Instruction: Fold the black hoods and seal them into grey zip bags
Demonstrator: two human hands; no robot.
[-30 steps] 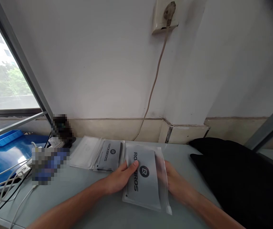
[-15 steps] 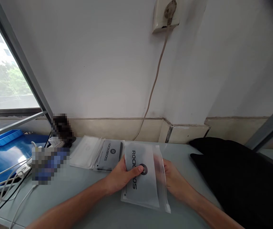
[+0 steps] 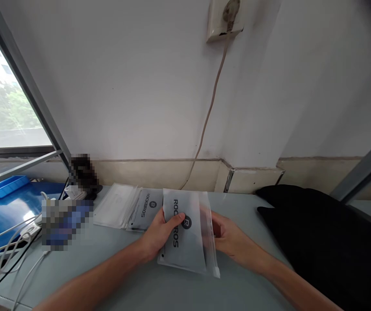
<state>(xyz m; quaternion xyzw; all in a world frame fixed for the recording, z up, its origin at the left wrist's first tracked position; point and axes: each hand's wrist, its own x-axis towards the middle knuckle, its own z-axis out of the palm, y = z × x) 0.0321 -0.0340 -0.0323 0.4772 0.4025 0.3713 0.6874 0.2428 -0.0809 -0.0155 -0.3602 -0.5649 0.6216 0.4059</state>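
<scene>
A frosted zip-lock bag [image 3: 190,250] with ROCKBROS lettering and a grey item inside is held above the table. My left hand [image 3: 157,233] grips its left side, thumb pressed flat on the printed front and the other fingers hidden behind. At the zip end, my right hand [image 3: 229,235] has curled fingers partly behind the clear strip, whose white slider sits at the lower corner. Beside my left hand lies a second printed ROCKBROS bag [image 3: 144,209], next to a stack of blank frosted bags [image 3: 115,205].
Black cloth [image 3: 328,246] covers the table's right side. On the left are white cables [image 3: 26,235], a blue tray [image 3: 5,185] and blurred-out objects [image 3: 68,222]. A cord [image 3: 213,95] runs down the wall from a socket, and metal frame bars [image 3: 363,168] rise at both sides.
The held bag has shifted slightly left and up with my left hand. My right hand has also moved left, and its fingers look more curled at the bag's zip edge.
</scene>
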